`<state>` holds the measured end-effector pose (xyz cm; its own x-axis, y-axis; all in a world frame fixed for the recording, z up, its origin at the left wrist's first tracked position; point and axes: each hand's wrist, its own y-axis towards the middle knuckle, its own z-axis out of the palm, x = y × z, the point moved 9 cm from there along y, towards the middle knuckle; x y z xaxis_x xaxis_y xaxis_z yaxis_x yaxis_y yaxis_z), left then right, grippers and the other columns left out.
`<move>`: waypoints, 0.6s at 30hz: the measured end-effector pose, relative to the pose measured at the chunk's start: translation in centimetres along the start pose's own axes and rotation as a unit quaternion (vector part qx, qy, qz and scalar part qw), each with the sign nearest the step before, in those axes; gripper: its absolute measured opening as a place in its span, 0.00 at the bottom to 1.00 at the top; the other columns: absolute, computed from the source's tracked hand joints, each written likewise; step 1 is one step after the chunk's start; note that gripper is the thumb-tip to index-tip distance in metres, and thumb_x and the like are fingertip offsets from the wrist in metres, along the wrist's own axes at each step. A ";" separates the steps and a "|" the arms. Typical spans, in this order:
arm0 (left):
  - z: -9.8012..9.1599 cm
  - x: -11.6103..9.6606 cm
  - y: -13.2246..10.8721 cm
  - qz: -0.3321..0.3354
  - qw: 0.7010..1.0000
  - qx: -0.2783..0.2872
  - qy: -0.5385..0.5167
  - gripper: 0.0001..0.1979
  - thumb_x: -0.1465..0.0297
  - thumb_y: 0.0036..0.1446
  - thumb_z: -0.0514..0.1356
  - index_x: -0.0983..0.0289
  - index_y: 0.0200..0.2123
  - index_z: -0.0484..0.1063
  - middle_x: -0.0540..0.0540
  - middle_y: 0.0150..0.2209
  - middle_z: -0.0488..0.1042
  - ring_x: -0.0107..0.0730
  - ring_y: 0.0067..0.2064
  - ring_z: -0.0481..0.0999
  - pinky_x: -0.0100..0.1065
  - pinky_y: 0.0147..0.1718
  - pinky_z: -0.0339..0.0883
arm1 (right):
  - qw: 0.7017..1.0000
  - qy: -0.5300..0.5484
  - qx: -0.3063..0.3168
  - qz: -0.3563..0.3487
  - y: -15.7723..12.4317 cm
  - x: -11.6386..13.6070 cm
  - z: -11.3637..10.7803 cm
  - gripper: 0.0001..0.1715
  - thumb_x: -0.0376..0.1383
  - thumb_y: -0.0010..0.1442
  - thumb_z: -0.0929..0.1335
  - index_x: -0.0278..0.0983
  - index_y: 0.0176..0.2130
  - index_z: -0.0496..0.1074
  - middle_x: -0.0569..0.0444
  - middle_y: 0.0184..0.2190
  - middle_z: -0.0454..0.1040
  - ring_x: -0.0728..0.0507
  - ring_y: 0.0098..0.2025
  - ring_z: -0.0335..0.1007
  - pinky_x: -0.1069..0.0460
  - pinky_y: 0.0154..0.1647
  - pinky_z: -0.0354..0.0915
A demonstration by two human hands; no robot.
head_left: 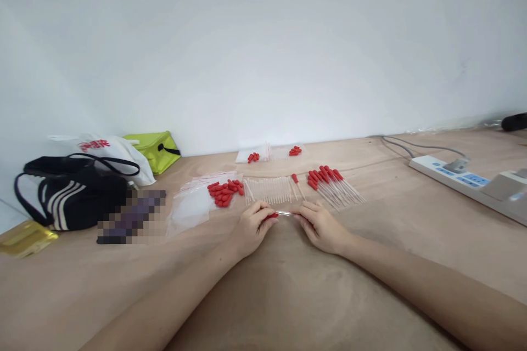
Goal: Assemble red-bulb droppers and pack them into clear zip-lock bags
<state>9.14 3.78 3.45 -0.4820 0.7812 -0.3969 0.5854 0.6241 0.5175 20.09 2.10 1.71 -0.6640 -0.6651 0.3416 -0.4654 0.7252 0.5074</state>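
My left hand (256, 226) pinches a red rubber dropper bulb (272, 215). From it a clear dropper tube (285, 213) runs across to my right hand (319, 226), whose closed fingers grip the other end. The bulb and tube meet at my left fingertips; how far one sits in the other is hidden. Just beyond my hands lies a row of bare clear tubes (269, 190). A single red-capped dropper (295, 179) rests at that row's right end. Further right, several droppers with red bulbs (329, 175) lie side by side. Loose red bulbs (224, 193) are heaped left of the row.
Clear plastic bags (189, 211) lie under and beside the heap. Two small bags with red bulbs (253, 158) sit near the wall. At left are a black bag (82, 200), a lime-green bag (154, 151) and a pixelated item (132, 216); a white power strip (465, 178) is at right.
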 end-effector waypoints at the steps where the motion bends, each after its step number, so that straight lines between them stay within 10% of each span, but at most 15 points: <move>1: 0.1 0.1 0.0 -0.003 1.000 0.002 -0.002 0.06 0.72 0.57 0.52 0.65 0.33 0.68 0.54 0.33 0.68 0.29 0.34 0.68 0.31 0.35 0.64 | 1.000 0.000 0.001 0.000 0.0 0.0 0.0 0.12 0.30 0.59 0.57 0.37 0.40 0.66 0.53 0.30 0.69 0.48 0.31 0.64 0.52 0.33 0.53; 18: 0.4 -1.0 -0.5 0.050 0.997 0.049 0.016 0.11 0.70 0.60 0.49 0.65 0.33 0.69 0.55 0.31 0.70 0.30 0.32 0.70 0.30 0.33 0.64 | 0.998 -0.041 0.037 -0.030 0.1 0.3 -0.3 0.13 0.31 0.59 0.58 0.38 0.37 0.70 0.55 0.30 0.73 0.50 0.29 0.64 0.51 0.34 0.45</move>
<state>9.60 2.70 3.31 -0.4378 0.8397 -0.3212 0.6916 0.5428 0.4764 20.00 1.91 2.07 -0.6772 -0.6938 0.2450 -0.5459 0.6970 0.4649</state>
